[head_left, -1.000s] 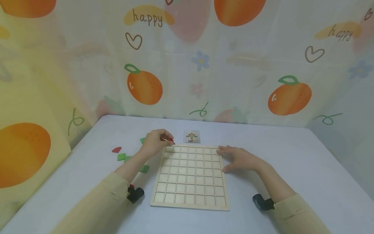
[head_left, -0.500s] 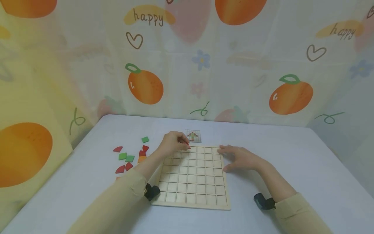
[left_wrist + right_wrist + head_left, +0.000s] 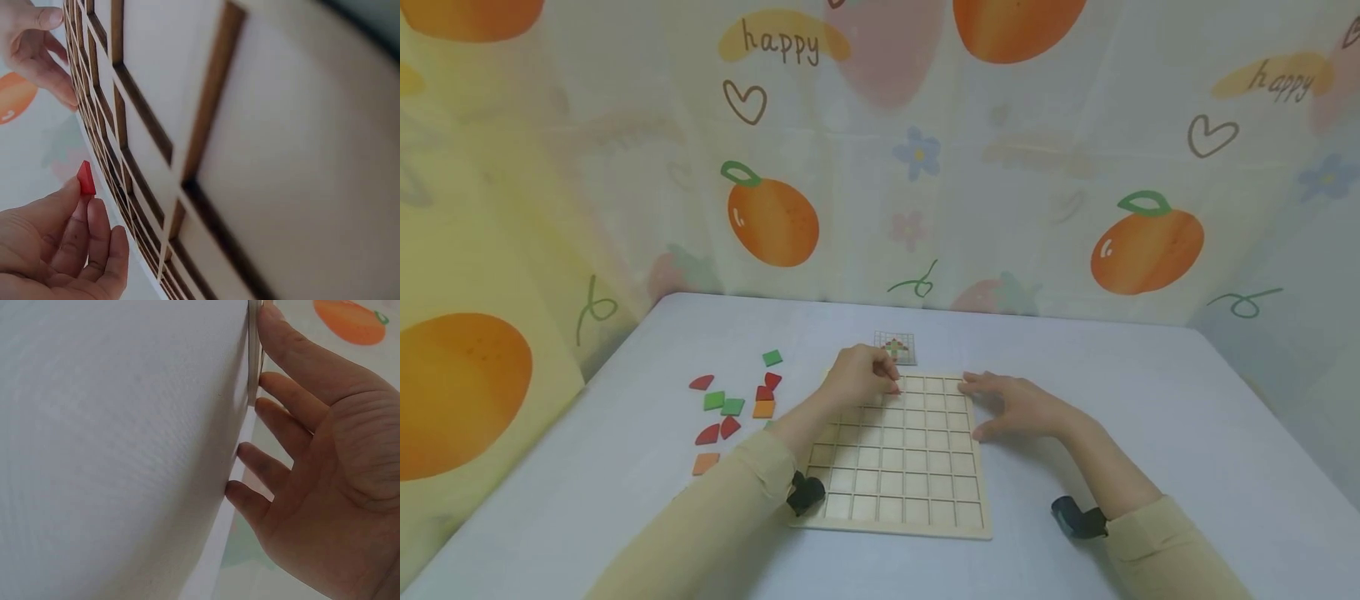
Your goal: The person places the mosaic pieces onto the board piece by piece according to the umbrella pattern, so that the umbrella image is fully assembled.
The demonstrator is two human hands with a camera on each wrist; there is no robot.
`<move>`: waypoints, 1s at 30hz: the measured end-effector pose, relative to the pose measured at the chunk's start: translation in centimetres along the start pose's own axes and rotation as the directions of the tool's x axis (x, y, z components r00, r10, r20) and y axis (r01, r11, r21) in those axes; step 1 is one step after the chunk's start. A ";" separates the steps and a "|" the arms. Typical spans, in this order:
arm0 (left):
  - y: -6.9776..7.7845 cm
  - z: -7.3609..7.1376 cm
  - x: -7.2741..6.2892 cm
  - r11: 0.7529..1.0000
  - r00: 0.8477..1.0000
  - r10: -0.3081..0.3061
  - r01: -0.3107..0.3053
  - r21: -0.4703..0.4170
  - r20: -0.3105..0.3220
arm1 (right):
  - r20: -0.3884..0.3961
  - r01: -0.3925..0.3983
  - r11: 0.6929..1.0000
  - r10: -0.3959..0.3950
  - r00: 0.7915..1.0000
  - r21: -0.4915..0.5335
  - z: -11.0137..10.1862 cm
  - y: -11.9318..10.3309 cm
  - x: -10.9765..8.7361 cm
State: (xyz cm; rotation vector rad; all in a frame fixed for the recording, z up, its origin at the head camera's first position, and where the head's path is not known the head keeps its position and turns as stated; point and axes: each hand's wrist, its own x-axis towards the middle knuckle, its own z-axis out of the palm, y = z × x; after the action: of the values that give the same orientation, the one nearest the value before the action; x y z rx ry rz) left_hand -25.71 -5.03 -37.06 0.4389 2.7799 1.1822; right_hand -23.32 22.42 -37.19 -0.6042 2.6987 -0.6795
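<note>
A pale wooden grid board (image 3: 891,483) lies on the white table. Over its far rows, my left hand (image 3: 859,377) pinches a small red tile (image 3: 87,179) between thumb and fingertips. In the left wrist view this tile stands just off the grid, and its full shape is partly hidden by the fingers. My right hand (image 3: 1018,407) rests at the board's right edge, fingers spread and touching the rim; in the right wrist view the thumb (image 3: 300,347) lies along that edge. Behind the board is a small pattern card (image 3: 904,348), partly covered by my left hand.
Loose tiles lie left of the board: a green square (image 3: 772,357), a red quarter-circle (image 3: 702,382), an orange square (image 3: 763,409), a lighter orange square (image 3: 706,464) and several more red and green ones. A printed cloth (image 3: 1000,167) hangs behind the table.
My left hand has moved right, from the board's far left corner to over its far rows, carrying the red tile. The loose tiles have come into sight behind it. My right hand stays put.
</note>
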 end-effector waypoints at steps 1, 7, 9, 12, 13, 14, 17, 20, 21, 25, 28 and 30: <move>0.0 0.0 0.0 1.000 1.000 -0.003 0.003 -0.008 0.004 | 0.000 0.001 1.000 -0.001 1.000 -0.001 0.0 0.0 0.0; -0.3 0.1 -0.1 0.999 1.000 0.004 -0.003 -0.038 0.031 | 0.000 -0.002 1.000 0.002 1.000 -0.017 0.2 0.3 0.2; -0.4 0.3 0.0 1.000 0.999 0.022 -0.021 -0.010 0.040 | 0.002 -0.007 1.000 0.007 1.000 -0.017 0.2 0.3 0.2; -0.4 0.6 0.1 0.999 0.997 0.039 -0.040 0.021 0.060 | 0.002 -0.017 1.000 0.017 1.000 -0.009 0.3 0.2 0.2; -0.4 0.7 0.0 0.999 0.997 0.043 -0.045 0.026 0.064 | 0.002 -0.018 1.000 0.018 1.000 -0.004 0.3 0.2 0.2; -0.4 0.7 0.0 0.998 0.997 0.049 -0.052 0.035 0.063 | 0.002 -0.014 1.000 0.014 1.000 -0.005 0.3 0.2 0.2; -0.4 0.8 -0.1 0.998 0.997 0.048 -0.051 0.041 0.063 | 0.007 -0.026 1.000 0.026 1.000 0.008 0.5 0.2 0.3; -0.4 0.8 -0.2 0.998 0.997 0.042 -0.045 0.045 0.067 | 0.014 -0.022 1.000 0.022 1.000 0.010 0.5 0.3 0.3; -0.4 0.8 -0.2 0.998 0.997 0.038 -0.041 0.044 0.070 | 0.015 -0.024 1.000 0.024 1.000 0.012 0.5 0.3 0.3; -0.4 0.7 -0.3 0.999 0.997 0.030 -0.033 0.041 0.077 | 0.008 -0.003 1.000 0.003 1.000 -0.004 0.4 0.4 0.2; -0.3 0.6 -0.3 0.999 0.996 0.027 -0.030 0.042 0.082 | 0.007 0.006 1.000 -0.006 1.000 -0.008 0.3 0.5 0.2; -0.4 0.6 -0.3 0.999 0.996 0.024 -0.028 0.042 0.088 | 0.009 0.009 1.000 -0.009 1.000 -0.006 0.2 0.5 0.2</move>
State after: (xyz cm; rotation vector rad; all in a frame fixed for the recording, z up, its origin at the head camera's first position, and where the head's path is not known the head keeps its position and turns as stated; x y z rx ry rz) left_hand -25.41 -4.98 -37.77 0.5187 2.7377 1.0819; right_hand -23.52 22.66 -37.65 -0.6201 2.6928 -0.6697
